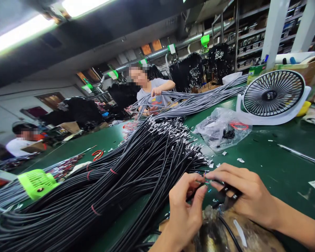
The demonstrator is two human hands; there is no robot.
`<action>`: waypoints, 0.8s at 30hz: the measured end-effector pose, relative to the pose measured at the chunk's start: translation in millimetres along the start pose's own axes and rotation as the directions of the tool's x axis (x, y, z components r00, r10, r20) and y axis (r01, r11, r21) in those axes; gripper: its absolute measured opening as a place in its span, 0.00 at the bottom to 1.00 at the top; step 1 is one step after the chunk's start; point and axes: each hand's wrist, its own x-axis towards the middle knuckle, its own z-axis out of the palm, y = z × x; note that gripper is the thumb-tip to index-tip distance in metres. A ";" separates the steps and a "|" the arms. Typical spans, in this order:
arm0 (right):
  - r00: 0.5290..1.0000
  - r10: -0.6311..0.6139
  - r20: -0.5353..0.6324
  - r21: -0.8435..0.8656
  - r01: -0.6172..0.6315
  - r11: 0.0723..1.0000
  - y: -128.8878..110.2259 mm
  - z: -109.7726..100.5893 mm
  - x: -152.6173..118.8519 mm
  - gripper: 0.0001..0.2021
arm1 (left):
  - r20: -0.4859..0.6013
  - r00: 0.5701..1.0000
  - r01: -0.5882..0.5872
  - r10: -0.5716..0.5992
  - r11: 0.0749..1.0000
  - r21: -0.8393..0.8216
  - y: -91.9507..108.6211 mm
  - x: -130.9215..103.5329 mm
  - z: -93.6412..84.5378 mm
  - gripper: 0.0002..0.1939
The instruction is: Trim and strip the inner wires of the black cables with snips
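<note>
My left hand (185, 206) pinches the end of a black cable, with small coloured wires showing between the fingertips. Close against it on the right, my right hand (244, 194) is closed around a dark tool (229, 194), its fingertips at the coloured wires (205, 178). The tool is partly hidden by the fingers, so its kind is unclear. Beside my hands lies a large pile of black cables (120, 185), with stripped whitish ends (181, 134) pointing right. Under my hands rests a brown, plastic-wrapped bundle (215, 227).
A white fan (274, 92) stands at the right, beside a clear plastic bag (222, 127). A pen (296, 152) lies on the green table (280, 168). Across it, a person (152, 87) handles grey cables (207, 99). Red-handled scissors (97, 154) and a green basket-like item (38, 183) are left.
</note>
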 end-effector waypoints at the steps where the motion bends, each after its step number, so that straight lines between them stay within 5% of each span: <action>1: 1.000 -0.022 0.017 -0.017 0.023 1.000 0.4 -0.5 -0.4 0.17 | 0.005 1.000 0.005 -0.005 1.000 -0.013 0.2 0.0 0.0 0.05; 8: 0.999 0.006 0.044 -0.001 -0.005 1.000 -1.0 1.0 -0.8 0.12 | 0.067 0.994 0.094 -0.087 0.990 -0.103 -0.4 0.3 -0.4 0.04; 11: 0.981 0.177 0.082 0.147 -0.187 0.971 -3.8 1.8 4.5 0.05 | 0.098 0.986 0.157 -0.137 0.961 -0.228 -1.7 1.1 -0.8 0.01; 14: 0.912 0.368 0.179 0.310 -0.407 0.859 -3.8 1.9 10.6 0.05 | 0.144 0.981 0.170 -0.130 0.932 -0.321 -3.2 2.9 -2.9 0.02; 21: 0.856 0.420 0.302 0.431 -0.515 0.741 2.2 -0.1 15.3 0.08 | 0.196 0.979 -0.018 0.052 0.986 -0.168 -0.3 7.2 -14.2 0.07; 24: 0.858 0.419 0.298 0.435 -0.513 0.740 1.6 -0.1 14.5 0.07 | 0.170 0.985 0.061 -0.033 0.984 -0.166 0.9 8.4 -15.3 0.05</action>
